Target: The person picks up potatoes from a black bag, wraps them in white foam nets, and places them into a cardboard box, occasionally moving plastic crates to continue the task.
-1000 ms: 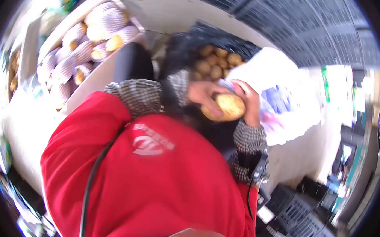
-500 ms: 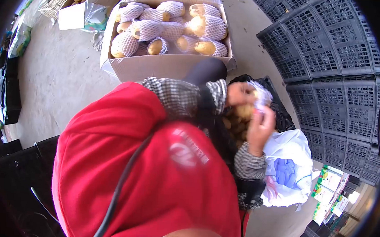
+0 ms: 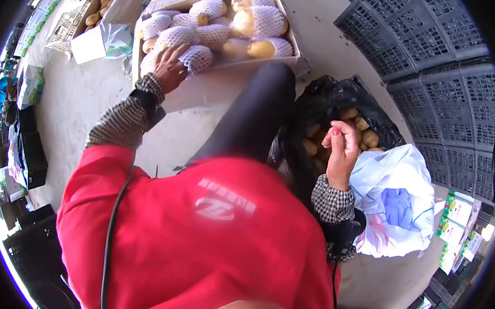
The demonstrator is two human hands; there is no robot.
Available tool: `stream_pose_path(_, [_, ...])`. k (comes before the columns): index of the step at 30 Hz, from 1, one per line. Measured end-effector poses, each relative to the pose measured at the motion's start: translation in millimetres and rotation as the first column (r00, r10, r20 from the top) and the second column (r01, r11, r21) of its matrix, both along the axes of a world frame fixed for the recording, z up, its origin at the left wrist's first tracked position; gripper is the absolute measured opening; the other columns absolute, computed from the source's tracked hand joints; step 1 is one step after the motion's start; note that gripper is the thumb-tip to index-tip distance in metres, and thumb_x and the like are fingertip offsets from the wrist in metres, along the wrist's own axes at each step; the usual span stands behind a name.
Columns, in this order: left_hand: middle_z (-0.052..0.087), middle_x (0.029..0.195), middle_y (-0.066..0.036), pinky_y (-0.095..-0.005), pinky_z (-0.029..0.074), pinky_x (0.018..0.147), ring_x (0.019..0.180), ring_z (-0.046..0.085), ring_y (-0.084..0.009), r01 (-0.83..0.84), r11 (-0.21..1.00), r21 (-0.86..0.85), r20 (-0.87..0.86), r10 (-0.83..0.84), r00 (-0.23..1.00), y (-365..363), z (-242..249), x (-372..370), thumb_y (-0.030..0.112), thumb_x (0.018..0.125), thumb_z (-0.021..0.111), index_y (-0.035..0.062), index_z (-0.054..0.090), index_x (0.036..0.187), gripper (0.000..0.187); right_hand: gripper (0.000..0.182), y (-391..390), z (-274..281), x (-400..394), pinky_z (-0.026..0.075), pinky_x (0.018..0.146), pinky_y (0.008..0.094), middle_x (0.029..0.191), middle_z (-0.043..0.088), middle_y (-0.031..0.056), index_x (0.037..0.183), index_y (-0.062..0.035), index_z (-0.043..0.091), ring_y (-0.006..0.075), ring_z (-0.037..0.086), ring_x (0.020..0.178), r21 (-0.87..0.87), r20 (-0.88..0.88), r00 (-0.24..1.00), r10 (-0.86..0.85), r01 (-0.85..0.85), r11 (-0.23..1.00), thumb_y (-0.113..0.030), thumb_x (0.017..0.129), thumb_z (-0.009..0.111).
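My left hand reaches over the front left of a cardboard box. Its fingers are stretched out and rest on potatoes in white foam nets. One netted potato lies right beside the fingertips. More netted potatoes fill the box, several with a bare end showing. My right hand hovers by a black plastic bag of loose potatoes. Its fingers are curled in, and nothing shows in them. Below that hand stands a white bag with bluish foam nets inside.
Stacked black plastic crates line the right side. At the upper left, another box holds bare potatoes, near a pale crate. My bent knee is between the box and the black bag. Printed cartons stand at the far right.
Both hands were together over the black bag with a netted potato. My left hand has since moved to the box; my right hand stayed near the bag. The view has shifted.
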State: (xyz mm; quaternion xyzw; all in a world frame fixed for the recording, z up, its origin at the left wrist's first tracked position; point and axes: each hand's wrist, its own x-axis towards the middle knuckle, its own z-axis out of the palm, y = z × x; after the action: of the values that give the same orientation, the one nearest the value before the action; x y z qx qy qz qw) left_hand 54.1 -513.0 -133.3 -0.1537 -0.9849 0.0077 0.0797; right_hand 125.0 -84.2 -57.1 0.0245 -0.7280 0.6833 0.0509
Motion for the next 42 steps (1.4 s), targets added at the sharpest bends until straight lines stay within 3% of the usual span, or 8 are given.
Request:
stream_pose_path(5, [0.048,0.12,-0.012,-0.0432,0.027,0.096,0.114,0.04,-0.0306,0.072,0.958,0.277,-0.139,-0.035,0.99,-7.1,57.7,-1.5,0.006,0.062,0.061,0.009,0.061,0.069,0.008,0.017,52.0,-7.5,26.3,0.038,0.053,0.0199,0.068,0.049,0.002,0.097,-0.0002,0.052,0.0072,0.045,0.058,0.053,0.039,0.974,-0.223,0.22,0.974,-0.012,0.087,0.046])
stream_pose_path(15, [0.041,0.125,-0.008,-0.0525,0.021,0.094,0.115,0.037,-0.029,-0.053,0.955,-0.292,-0.14,0.013,0.99,22.1,-1.1,-29.8,0.04,0.079,0.052,0.0236,0.046,0.119,0.044,0.018,161.2,5.1,75.2,0.037,0.057,0.0209,0.069,0.049,0.0025,0.099,-0.0001,0.051,0.0089,0.044,0.061,-0.051,-0.08,0.707,-0.703,0.701,0.711,-0.011,0.087,0.046])
stream_pose_path(19, [0.055,0.106,-0.017,-0.0337,0.044,0.08,0.095,0.055,-0.0302,0.146,0.967,0.208,0.026,-0.155,0.988,103.5,68.5,-60.6,0.02,0.083,0.053,0.0016,0.052,0.107,0.031,0.017,186.5,-7.7,101.1,0.035,0.055,0.0206,0.068,0.048,0.0015,0.098,-0.0023,0.053,0.0093,0.043,0.059,-0.076,-0.057,0.619,-0.783,0.779,0.622,-0.013,0.087,0.047])
stream_pose_path(20, [0.054,0.109,-0.018,-0.0324,0.043,0.081,0.099,0.054,-0.0273,0.089,0.832,0.547,0.201,-0.234,0.951,137.3,72.8,-67.4,0.016,0.084,0.051,-0.0006,0.05,0.109,0.031,0.016,191.2,-11.3,105.6,0.035,0.055,0.0209,0.067,0.047,0.0014,0.098,-0.0026,0.053,0.0096,0.043,0.059,-0.092,-0.051,0.61,-0.79,0.785,0.612,-0.013,0.087,0.048])
stream_pose_path(23, [0.054,0.107,-0.016,-0.0302,0.041,0.083,0.094,0.055,-0.0241,0.446,0.754,0.482,0.372,-0.637,0.675,271.3,81.6,-59.6,0.02,0.083,0.052,0.0006,0.049,0.111,0.034,0.014,192.3,-17.9,112.4,0.037,0.056,0.0216,0.067,0.049,0.0017,0.095,-0.0024,0.054,0.0094,0.045,0.06,-0.132,-0.044,0.572,-0.819,0.809,0.572,-0.01,0.085,0.048])
stream_pose_path(25, [0.052,0.107,-0.019,-0.038,0.037,0.089,0.105,0.047,-0.0314,0.78,0.421,0.463,0.266,-0.906,0.33,337.9,30.6,-63.6,0.03,0.08,0.055,0.0034,0.048,0.113,0.043,0.014,196.6,-20.4,118.9,0.037,0.055,0.0212,0.067,0.049,0.0013,0.095,-0.0022,0.054,0.0091,0.045,0.06,-0.116,-0.078,0.557,-0.827,0.819,0.562,-0.01,0.085,0.048])
stream_pose_path(29, [0.049,0.113,-0.016,-0.0384,0.037,0.09,0.107,0.045,-0.0314,0.953,0.224,0.203,0.736,-0.677,0.003,441.9,-69.8,-55.5,0.028,0.079,0.055,0.0023,0.045,0.116,0.046,0.016,211.1,-29.7,139.1,0.037,0.055,0.021,0.067,0.048,0.0016,0.097,-0.0016,0.054,0.0092,0.043,0.059,0.004,-0.089,0.488,-0.868,0.872,0.49,-0.011,0.086,0.048])
stream_pose_path(42, [0.047,0.116,-0.014,-0.0381,0.037,0.091,0.108,0.045,-0.0281,0.824,0.538,0.179,0.801,-0.566,0.195,504.7,-148.1,1.3,0.023,0.074,0.06,0.0018,0.039,0.12,0.055,0.016,224.3,-28.8,141.8,0.037,0.054,0.0207,0.064,0.049,0.0012,0.097,-0.0037,0.057,0.0088,0.044,0.058,0.118,-0.19,0.536,-0.823,0.844,0.522,-0.008,0.085,0.047])
